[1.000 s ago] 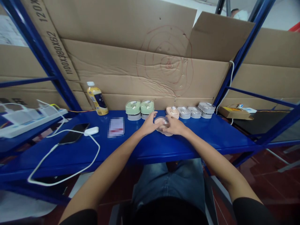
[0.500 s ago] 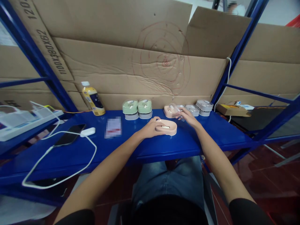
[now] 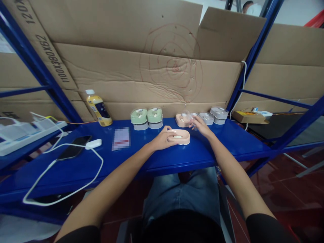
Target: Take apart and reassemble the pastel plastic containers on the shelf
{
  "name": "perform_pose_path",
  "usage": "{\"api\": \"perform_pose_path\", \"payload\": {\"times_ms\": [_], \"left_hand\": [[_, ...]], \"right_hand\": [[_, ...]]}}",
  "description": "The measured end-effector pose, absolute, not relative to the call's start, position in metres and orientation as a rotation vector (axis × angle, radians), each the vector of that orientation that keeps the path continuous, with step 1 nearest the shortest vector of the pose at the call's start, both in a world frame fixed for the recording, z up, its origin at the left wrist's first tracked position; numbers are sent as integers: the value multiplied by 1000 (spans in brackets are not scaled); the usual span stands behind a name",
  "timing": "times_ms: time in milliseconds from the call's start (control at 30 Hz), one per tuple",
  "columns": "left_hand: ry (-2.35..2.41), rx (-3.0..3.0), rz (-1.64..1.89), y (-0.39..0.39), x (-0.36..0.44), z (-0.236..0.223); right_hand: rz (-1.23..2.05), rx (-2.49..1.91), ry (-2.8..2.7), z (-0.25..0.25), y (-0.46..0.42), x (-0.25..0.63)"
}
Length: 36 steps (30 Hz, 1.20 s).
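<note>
My left hand [image 3: 162, 139] grips the left end of a peach oval dish [image 3: 181, 136] lying on the blue shelf, its fingers over the rim. My right hand [image 3: 201, 129] pinches a clear plastic lid [image 3: 189, 118] at the back of the shelf, just above a second peach dish [image 3: 182, 120]. Behind my hands stands a row of stacked containers: two green-topped ones [image 3: 139, 118] to the left and grey ones [image 3: 215, 116] to the right.
A yellow-labelled bottle [image 3: 98, 113], a blurred card [image 3: 121, 138], a phone [image 3: 74, 152] and a white cabled charger [image 3: 93, 144] lie left on the blue steel shelf [image 3: 235, 145]. Cardboard sheets [image 3: 141, 77] stand behind. A power strip [image 3: 20, 135] sits far left.
My hands have come apart. The clear lid has gone from the peach dish to the right, held in my right hand, and the dish now lies open under my left hand.
</note>
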<state>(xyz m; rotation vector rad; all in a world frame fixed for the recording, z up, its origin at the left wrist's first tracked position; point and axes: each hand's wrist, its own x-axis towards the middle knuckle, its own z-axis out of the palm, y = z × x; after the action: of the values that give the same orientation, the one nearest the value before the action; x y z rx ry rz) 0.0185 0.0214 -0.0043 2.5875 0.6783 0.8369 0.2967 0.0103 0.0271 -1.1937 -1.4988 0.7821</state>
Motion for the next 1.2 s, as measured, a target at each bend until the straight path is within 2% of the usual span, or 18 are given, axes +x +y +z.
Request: {"api": "perform_pose_path", "payload": {"times_ms": [400,700,867,1033,1200], "left_hand": [[702,2623,809,25,14,-5],[905,2393,1177,31,3,12],[800,2467,1046,29,4,6],[725,2504,921,26,16,-5],[911,2324,989,33,21,-12]], "right_hand": [[758,-1263,-1569,24,10,296],[740,-1187,-1523,31,6,296],[736,-1213,-1527,30,7,297],[713,-1079,-1772,31,1,294],[730,-1040,-2094,35,-4,291]]}}
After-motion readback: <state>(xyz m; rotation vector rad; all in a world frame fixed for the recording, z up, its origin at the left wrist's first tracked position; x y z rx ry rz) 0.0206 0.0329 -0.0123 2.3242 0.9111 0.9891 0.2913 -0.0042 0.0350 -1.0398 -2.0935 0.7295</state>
